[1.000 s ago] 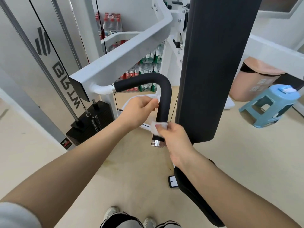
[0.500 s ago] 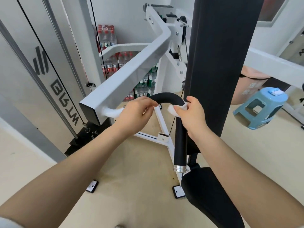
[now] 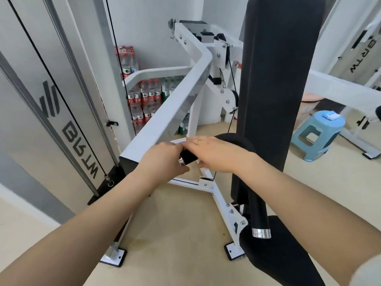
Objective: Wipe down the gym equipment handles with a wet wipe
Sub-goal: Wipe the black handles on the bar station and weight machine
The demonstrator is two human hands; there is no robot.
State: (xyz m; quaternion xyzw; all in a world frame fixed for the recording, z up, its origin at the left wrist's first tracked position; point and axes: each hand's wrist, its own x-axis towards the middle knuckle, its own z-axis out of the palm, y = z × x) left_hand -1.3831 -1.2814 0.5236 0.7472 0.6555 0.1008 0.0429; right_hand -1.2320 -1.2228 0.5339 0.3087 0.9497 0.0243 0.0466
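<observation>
Now both hands sit at the inner end of the black foam handle (image 3: 235, 141), by the steel collar (image 3: 181, 162) where it joins the white machine arm (image 3: 171, 114). A second ago the right hand (image 3: 214, 155) was low on the vertical leg near the end cap (image 3: 261, 233); half a second ago at the bend; now it has run across the horizontal leg toward the collar. So one pass over the whole handle looks nearly done; judgement only.

Right hand: fingers curled over the handle, holding the wet wipe (image 3: 199, 163) against it; only a small white edge shows under the palm. Left hand (image 3: 165, 162): curled round the bar at the collar, steadying it; its fingertips are hidden.

Edges and room: the hands are touching or nearly so, so no travel is left leftward; the collar and the arm's square end block further wiping. The black back pad (image 3: 274, 79) stands just beside the handle's bend on the right, tight for knuckles. The seat pad (image 3: 278, 256) sits below the end cap. Open floor (image 3: 175, 219) beneath the hands. Cable (image 3: 121, 69) and frame column (image 3: 51, 100) stand well left, apart from the hands. Blue stool (image 3: 318, 133) far right, out of the way.
</observation>
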